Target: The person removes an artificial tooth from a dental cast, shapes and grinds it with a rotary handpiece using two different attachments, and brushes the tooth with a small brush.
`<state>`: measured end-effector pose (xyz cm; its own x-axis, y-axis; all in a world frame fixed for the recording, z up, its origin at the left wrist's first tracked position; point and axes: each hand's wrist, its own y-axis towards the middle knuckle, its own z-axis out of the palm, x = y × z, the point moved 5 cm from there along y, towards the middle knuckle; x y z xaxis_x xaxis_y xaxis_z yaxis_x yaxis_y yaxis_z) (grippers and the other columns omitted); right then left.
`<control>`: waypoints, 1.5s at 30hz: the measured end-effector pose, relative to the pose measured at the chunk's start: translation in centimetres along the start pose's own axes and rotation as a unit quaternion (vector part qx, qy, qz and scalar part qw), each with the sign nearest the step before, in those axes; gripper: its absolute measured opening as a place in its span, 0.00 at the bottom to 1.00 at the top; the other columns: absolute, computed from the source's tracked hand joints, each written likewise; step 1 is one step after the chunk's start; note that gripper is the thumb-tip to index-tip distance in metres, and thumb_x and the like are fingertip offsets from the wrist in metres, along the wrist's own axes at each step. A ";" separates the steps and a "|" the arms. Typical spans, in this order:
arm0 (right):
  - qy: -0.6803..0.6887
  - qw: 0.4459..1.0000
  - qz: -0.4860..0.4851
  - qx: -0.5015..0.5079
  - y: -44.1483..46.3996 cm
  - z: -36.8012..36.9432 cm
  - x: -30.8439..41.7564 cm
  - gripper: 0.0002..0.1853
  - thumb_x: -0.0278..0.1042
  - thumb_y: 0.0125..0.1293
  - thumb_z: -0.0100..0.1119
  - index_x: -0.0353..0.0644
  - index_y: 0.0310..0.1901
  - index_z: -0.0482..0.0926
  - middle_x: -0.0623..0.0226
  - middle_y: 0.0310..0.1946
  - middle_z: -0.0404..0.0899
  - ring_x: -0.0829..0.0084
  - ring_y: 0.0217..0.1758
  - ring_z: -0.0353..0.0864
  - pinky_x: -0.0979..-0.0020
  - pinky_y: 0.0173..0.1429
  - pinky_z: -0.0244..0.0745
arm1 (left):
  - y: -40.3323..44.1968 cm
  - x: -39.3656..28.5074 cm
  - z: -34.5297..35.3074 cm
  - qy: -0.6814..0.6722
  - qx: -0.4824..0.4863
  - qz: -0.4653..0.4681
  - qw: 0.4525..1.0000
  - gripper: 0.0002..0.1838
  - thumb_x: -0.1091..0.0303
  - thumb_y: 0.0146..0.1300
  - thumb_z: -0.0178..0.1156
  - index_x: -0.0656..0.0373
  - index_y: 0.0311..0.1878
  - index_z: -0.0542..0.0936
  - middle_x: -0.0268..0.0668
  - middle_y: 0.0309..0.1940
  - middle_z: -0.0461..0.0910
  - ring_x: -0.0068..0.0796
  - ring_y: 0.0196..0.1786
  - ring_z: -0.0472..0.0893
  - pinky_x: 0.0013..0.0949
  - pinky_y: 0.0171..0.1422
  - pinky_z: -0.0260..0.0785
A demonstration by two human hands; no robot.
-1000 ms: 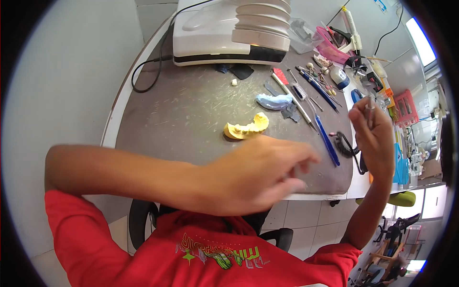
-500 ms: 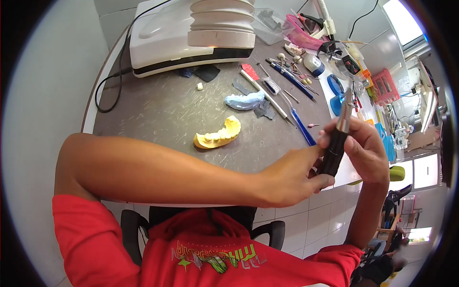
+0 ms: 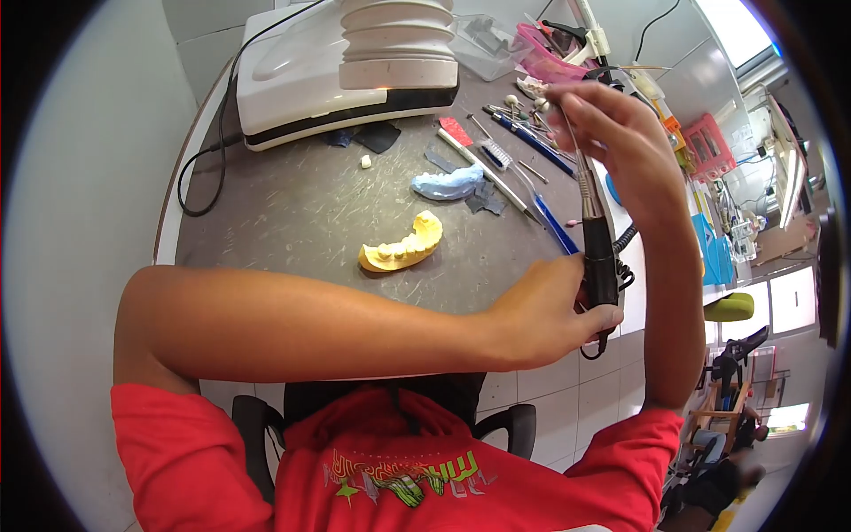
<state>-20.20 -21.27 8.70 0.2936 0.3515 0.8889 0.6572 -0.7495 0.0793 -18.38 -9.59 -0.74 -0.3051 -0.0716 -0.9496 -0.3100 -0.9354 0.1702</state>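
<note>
My left hand (image 3: 554,301) is wrapped round the black body of a rotary handpiece (image 3: 600,266), which stands nearly upright with its metal nose away from me. A coiled black cord hangs beside it. At the nose, the bent fingers of my right hand (image 3: 620,142) come together around a thin metal shank; what they pinch is hard to make out. On the bench to the left lie a yellow dental cast (image 3: 403,248) with teeth and, behind it, a light-blue dental mould (image 3: 448,183). A small whitish tooth-like piece (image 3: 365,161) sits further left.
A white machine (image 3: 301,80) with a ribbed hose (image 3: 399,44) stands at the back left. Brushes (image 3: 496,155), a blue-handled tool (image 3: 554,226) and several small burs lie at the right. Behind them are a clear box (image 3: 487,44) and a pink basket (image 3: 550,58).
My right hand has left the handpiece's body and moved up and away to its nose. The left hand keeps its hold, and the handpiece now points more straight ahead.
</note>
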 end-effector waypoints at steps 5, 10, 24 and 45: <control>-0.061 0.997 0.047 0.002 3.4 0.2 -3.7 0.19 0.42 0.67 0.58 0.35 0.51 0.78 0.67 0.36 0.82 0.80 0.34 0.80 0.77 0.42 0.75 | 0.2 0.8 -0.2 -0.052 -0.007 -0.070 0.996 0.14 0.64 0.60 0.62 0.68 0.38 0.75 0.41 0.28 0.81 0.28 0.27 0.81 0.35 0.33 0.71; -0.176 0.984 0.011 -0.011 -1.7 -0.9 -1.4 0.21 0.43 0.67 0.58 0.32 0.50 0.76 0.67 0.32 0.81 0.80 0.36 0.79 0.77 0.40 0.74 | 0.1 0.6 -0.5 -0.127 -0.052 -0.030 0.990 0.13 0.64 0.62 0.60 0.67 0.37 0.76 0.39 0.24 0.81 0.27 0.27 0.82 0.35 0.32 0.71; -0.461 0.883 -0.020 -0.079 -9.1 -1.8 -2.4 0.18 0.34 0.63 0.57 0.38 0.54 0.76 0.51 0.34 0.79 0.52 0.35 0.78 0.60 0.43 0.71 | -4.2 -5.3 0.0 0.424 0.150 0.228 0.864 0.05 0.70 0.60 0.59 0.62 0.31 0.79 0.41 0.25 0.79 0.42 0.26 0.79 0.37 0.34 0.73; -0.404 0.902 -0.131 -0.082 -7.0 3.2 -2.9 0.14 0.26 0.58 0.62 0.39 0.47 0.80 0.57 0.32 0.79 0.61 0.32 0.81 0.64 0.40 0.74 | -7.8 -9.0 -16.2 0.694 -0.158 0.112 0.694 0.08 0.77 0.59 0.59 0.64 0.42 0.82 0.40 0.34 0.79 0.37 0.33 0.78 0.31 0.41 0.70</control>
<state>-23.41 -15.27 4.08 0.5959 0.7734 0.2160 0.6863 -0.6302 0.3630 1.35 -7.28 2.20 0.9145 -0.2866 -0.2854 -0.1152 -0.8609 0.4955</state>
